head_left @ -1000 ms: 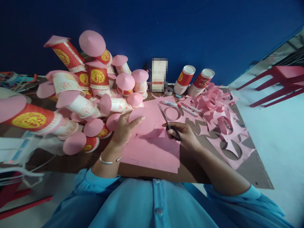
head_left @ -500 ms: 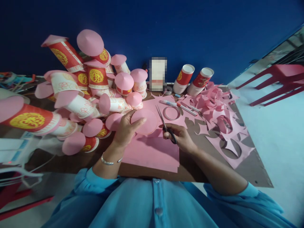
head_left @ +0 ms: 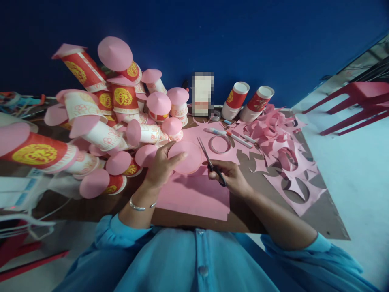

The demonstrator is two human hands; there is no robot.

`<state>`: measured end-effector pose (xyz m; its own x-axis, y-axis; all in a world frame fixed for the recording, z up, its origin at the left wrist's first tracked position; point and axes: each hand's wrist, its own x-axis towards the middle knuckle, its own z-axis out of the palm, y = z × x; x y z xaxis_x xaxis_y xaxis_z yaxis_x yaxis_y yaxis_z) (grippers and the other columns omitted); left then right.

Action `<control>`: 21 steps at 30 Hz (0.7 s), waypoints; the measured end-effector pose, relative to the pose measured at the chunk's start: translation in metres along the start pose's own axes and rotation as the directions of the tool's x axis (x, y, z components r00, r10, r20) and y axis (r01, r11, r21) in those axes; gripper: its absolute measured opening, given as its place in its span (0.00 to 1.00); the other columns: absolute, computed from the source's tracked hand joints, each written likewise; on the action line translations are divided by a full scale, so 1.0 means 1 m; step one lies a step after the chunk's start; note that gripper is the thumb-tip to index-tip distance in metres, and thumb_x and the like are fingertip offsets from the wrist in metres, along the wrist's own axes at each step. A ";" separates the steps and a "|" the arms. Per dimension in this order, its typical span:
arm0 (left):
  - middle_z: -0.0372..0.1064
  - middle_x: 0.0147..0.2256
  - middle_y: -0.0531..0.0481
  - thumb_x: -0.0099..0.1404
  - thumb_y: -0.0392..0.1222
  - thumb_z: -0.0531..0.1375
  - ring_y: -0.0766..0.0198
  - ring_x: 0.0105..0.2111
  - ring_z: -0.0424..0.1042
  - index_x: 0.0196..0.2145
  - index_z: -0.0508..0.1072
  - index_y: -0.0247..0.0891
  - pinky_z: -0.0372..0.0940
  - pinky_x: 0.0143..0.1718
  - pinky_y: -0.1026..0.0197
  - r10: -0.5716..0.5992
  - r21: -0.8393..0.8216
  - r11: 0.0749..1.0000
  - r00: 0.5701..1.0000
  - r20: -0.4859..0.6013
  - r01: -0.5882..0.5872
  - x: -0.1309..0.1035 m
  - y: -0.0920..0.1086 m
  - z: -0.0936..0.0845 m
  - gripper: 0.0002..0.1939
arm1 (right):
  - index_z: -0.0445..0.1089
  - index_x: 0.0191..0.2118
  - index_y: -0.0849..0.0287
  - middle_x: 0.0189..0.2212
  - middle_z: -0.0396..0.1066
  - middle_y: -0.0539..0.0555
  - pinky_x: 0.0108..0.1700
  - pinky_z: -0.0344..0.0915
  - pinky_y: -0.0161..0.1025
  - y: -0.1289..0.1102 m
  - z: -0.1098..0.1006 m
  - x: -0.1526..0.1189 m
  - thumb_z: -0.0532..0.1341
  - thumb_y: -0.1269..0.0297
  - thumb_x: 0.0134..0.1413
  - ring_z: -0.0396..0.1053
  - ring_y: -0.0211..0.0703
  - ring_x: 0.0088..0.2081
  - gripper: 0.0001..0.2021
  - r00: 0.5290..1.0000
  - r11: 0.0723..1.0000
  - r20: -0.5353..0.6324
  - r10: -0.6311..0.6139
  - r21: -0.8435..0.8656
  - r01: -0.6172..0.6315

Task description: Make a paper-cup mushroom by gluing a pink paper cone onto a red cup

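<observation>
A round pink paper disc (head_left: 190, 158) is pinched between the thumb and fingers of my left hand (head_left: 161, 165). My right hand (head_left: 228, 175) has its fingers round the handles of black-handled scissors (head_left: 206, 153). The blades point up and to the left, close to the disc's right edge. Below both hands lie pink paper sheets (head_left: 194, 198). Beyond the scissors a ring (head_left: 219, 144), which looks like a roll of tape, rests on pink paper beside a marker (head_left: 240, 140).
Red and white paper cups with pink cone tops (head_left: 124, 97) crowd the table's left side. Two cup stacks (head_left: 236, 100) stand near the blue wall. Pink scraps (head_left: 282, 142) cover the right side. A red stool (head_left: 361, 95) stands at the far right.
The scissors have shifted slightly to the left with my right hand, their tips a little further left. My left hand and the disc look almost unmoved.
</observation>
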<state>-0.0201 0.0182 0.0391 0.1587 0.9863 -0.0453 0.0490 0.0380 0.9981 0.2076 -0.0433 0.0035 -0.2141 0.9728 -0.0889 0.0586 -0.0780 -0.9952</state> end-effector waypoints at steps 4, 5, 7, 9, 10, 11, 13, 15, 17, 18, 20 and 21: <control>0.77 0.35 0.50 0.55 0.48 0.71 0.60 0.35 0.74 0.38 0.78 0.36 0.71 0.36 0.63 0.024 0.027 0.999 0.999 0.021 -0.025 0.001 -0.001 -0.001 0.16 | 0.80 0.48 0.61 0.26 0.66 0.48 0.31 0.56 0.36 -0.001 0.001 0.000 0.73 0.43 0.50 0.58 0.35 0.28 0.28 1.000 1.000 -0.004 -0.006 -0.006 0.006; 0.77 0.35 0.49 0.56 0.48 0.70 0.60 0.35 0.74 0.38 0.79 0.36 0.71 0.36 0.63 0.030 0.046 0.998 0.999 0.025 -0.032 0.001 0.000 -0.001 0.16 | 0.80 0.48 0.61 0.26 0.66 0.48 0.31 0.56 0.36 0.000 0.001 0.000 0.73 0.43 0.50 0.58 0.35 0.28 0.28 1.000 1.000 -0.004 -0.007 -0.004 0.007; 0.77 0.35 0.49 0.57 0.48 0.70 0.60 0.35 0.74 0.38 0.79 0.36 0.71 0.36 0.62 0.034 0.078 0.996 0.999 0.036 -0.036 0.001 0.001 -0.001 0.15 | 0.80 0.48 0.61 0.26 0.66 0.48 0.31 0.56 0.36 0.001 0.000 0.000 0.73 0.44 0.50 0.58 0.35 0.28 0.27 1.000 1.000 0.000 -0.007 -0.002 0.007; 0.78 0.35 0.49 0.57 0.48 0.69 0.60 0.35 0.74 0.38 0.79 0.36 0.71 0.35 0.62 0.024 0.085 0.996 0.999 0.046 -0.028 0.000 0.003 -0.001 0.15 | 0.80 0.48 0.61 0.26 0.66 0.48 0.31 0.56 0.36 0.001 0.000 0.000 0.73 0.44 0.50 0.57 0.35 0.28 0.27 1.000 1.000 0.001 -0.008 0.002 0.008; 0.78 0.35 0.49 0.57 0.48 0.69 0.60 0.35 0.74 0.37 0.79 0.36 0.71 0.35 0.63 0.019 0.084 0.996 0.999 0.050 -0.023 0.000 0.003 -0.001 0.15 | 0.80 0.48 0.60 0.26 0.65 0.48 0.31 0.56 0.36 0.001 0.000 0.000 0.73 0.44 0.50 0.57 0.35 0.28 0.26 1.000 1.000 0.003 -0.009 0.001 0.009; 0.77 0.35 0.49 0.56 0.49 0.70 0.60 0.35 0.74 0.37 0.79 0.36 0.71 0.34 0.63 0.017 0.083 0.996 0.999 0.051 -0.021 0.000 0.004 -0.001 0.15 | 0.80 0.47 0.60 0.26 0.65 0.47 0.31 0.55 0.36 0.001 0.000 0.000 0.73 0.45 0.51 0.57 0.35 0.28 0.26 1.000 1.000 0.005 -0.011 -0.003 0.011; 0.77 0.34 0.50 0.56 0.49 0.70 0.61 0.34 0.73 0.37 0.79 0.36 0.70 0.34 0.63 0.010 0.093 0.996 0.999 0.053 -0.015 -0.001 0.004 -0.001 0.15 | 0.80 0.47 0.61 0.25 0.63 0.47 0.30 0.54 0.36 -0.001 0.000 0.000 0.72 0.45 0.51 0.56 0.34 0.27 0.25 1.000 1.000 0.012 -0.014 -0.008 0.014; 0.77 0.34 0.50 0.57 0.49 0.69 0.61 0.34 0.73 0.37 0.79 0.36 0.71 0.34 0.63 0.006 0.107 0.994 0.999 0.054 -0.012 -0.001 0.004 -0.001 0.16 | 0.80 0.46 0.61 0.25 0.63 0.47 0.30 0.54 0.36 -0.003 0.000 0.000 0.72 0.45 0.52 0.55 0.34 0.27 0.25 1.000 1.000 0.020 -0.016 -0.007 0.016; 0.77 0.34 0.50 0.57 0.50 0.69 0.60 0.34 0.74 0.38 0.79 0.36 0.71 0.35 0.62 0.003 0.118 0.993 0.999 0.054 -0.009 -0.001 0.004 -0.002 0.16 | 0.80 0.46 0.62 0.25 0.62 0.47 0.30 0.54 0.36 -0.005 0.000 0.000 0.72 0.45 0.52 0.55 0.34 0.27 0.25 1.000 1.000 0.027 -0.011 -0.007 0.011; 0.77 0.35 0.49 0.57 0.50 0.69 0.59 0.35 0.74 0.38 0.79 0.36 0.71 0.35 0.62 0.004 0.122 0.992 0.999 0.053 -0.010 -0.001 0.004 -0.002 0.16 | 0.80 0.46 0.62 0.25 0.62 0.47 0.30 0.54 0.36 -0.005 0.000 0.000 0.72 0.45 0.52 0.55 0.34 0.27 0.25 1.000 1.000 0.030 -0.009 -0.010 0.009; 0.77 0.35 0.49 0.56 0.50 0.69 0.59 0.36 0.74 0.38 0.79 0.36 0.72 0.36 0.62 0.014 0.137 0.990 0.999 0.042 -0.020 0.000 0.003 -0.002 0.16 | 0.80 0.47 0.62 0.25 0.62 0.47 0.29 0.54 0.36 -0.006 0.000 -0.001 0.71 0.45 0.52 0.55 0.34 0.27 0.26 0.999 1.000 0.034 -0.007 -0.018 0.008; 0.77 0.36 0.49 0.56 0.49 0.69 0.59 0.36 0.74 0.38 0.79 0.37 0.72 0.37 0.61 0.022 0.146 0.989 0.999 0.033 -0.026 0.000 0.003 -0.002 0.16 | 0.80 0.47 0.62 0.25 0.63 0.47 0.29 0.54 0.36 -0.006 -0.001 -0.001 0.71 0.45 0.52 0.56 0.34 0.27 0.26 0.999 1.000 0.033 -0.008 -0.022 0.009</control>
<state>-0.0222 0.0191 0.0425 0.1918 0.9811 -0.0252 0.1885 -0.0117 0.9820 0.2080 -0.0433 0.0092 -0.2468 0.9656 -0.0819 0.0777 -0.0645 -0.9949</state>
